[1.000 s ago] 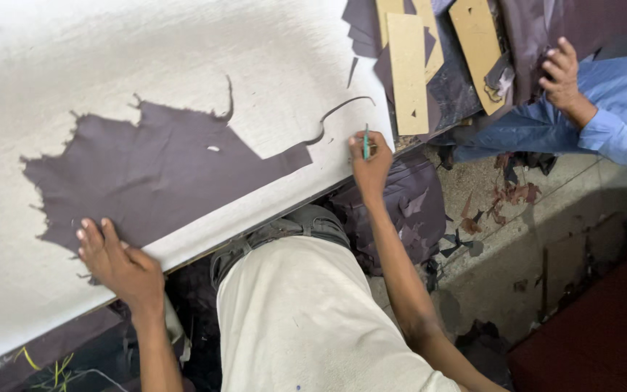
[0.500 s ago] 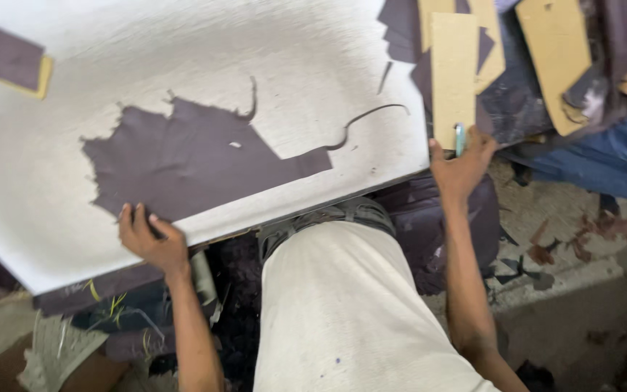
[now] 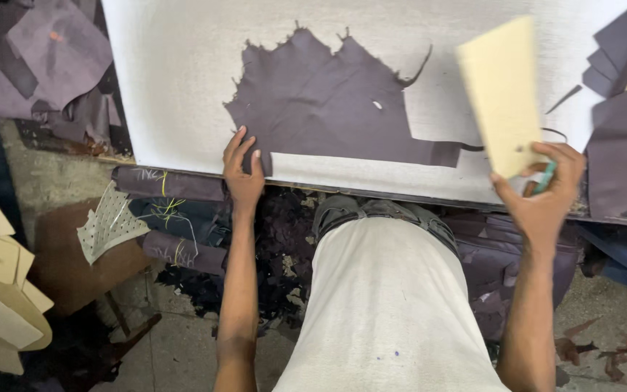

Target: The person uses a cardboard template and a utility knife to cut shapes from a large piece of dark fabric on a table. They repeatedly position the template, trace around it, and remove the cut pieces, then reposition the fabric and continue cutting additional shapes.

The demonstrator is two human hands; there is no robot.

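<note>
Cardboard, a pale yellow oblong template [image 3: 503,94], sits pinched in my right hand [image 3: 542,199] with a teal pen [image 3: 545,178], long axis upright, just right of the ragged dark purple leather piece [image 3: 328,101]. My left hand [image 3: 243,174] lies flat, open, on its lower-left edge.

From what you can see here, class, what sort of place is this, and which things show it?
Probably a leather cutting workshop: a ragged dark hide on a white cutting board, a cardboard pattern in the right hand, and offcuts lying around.
</note>
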